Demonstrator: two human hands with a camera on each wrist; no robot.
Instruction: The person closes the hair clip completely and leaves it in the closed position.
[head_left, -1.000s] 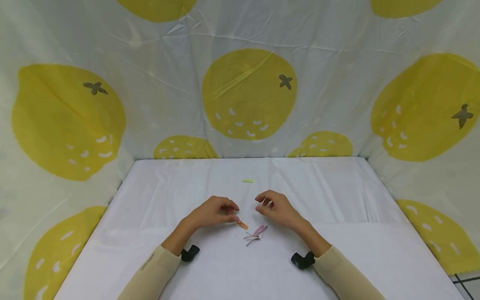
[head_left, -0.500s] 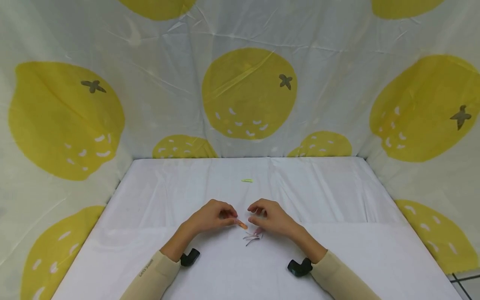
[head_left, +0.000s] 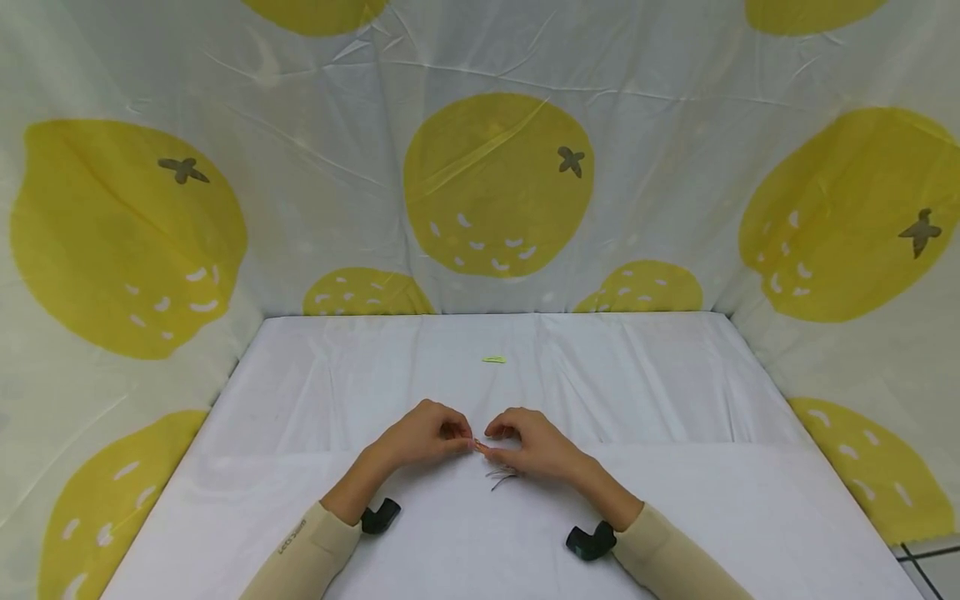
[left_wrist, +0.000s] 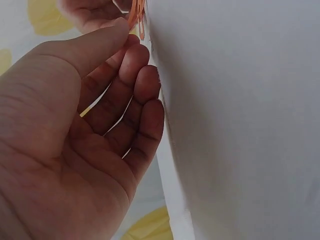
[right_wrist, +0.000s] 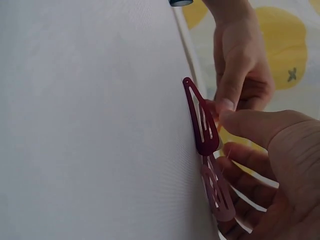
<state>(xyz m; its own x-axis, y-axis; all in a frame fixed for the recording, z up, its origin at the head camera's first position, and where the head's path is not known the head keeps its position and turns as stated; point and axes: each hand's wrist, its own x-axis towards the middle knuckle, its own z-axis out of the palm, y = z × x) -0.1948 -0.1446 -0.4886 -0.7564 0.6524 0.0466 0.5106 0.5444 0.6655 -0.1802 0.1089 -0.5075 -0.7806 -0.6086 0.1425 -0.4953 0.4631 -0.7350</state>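
Observation:
My left hand (head_left: pixel 427 433) pinches an orange snap hair clip (left_wrist: pixel 138 15) between thumb and fingertips, a little above the table. My right hand (head_left: pixel 536 442) is right beside it, thumb tip at the clip and other fingers curved a little apart from the thumb. In the right wrist view a dark red snap hair clip (right_wrist: pixel 208 145) and a pink one (right_wrist: pixel 226 214) lie on the white cloth below the right hand. From the head view that hand hides most of these clips, leaving only thin dark ends (head_left: pixel 502 477) showing.
A yellow-green hair clip (head_left: pixel 493 359) lies farther back on the white-covered table (head_left: pixel 337 383). A curtain (head_left: pixel 660 167) printed with lemons encloses the back and sides. Black wrist cameras (head_left: pixel 380 517) sit at both cuffs.
My right hand has moved left and slightly down, bringing its thumb to the orange clip and covering the pink clips. The left hand stays almost where it was, still pinching the clip.

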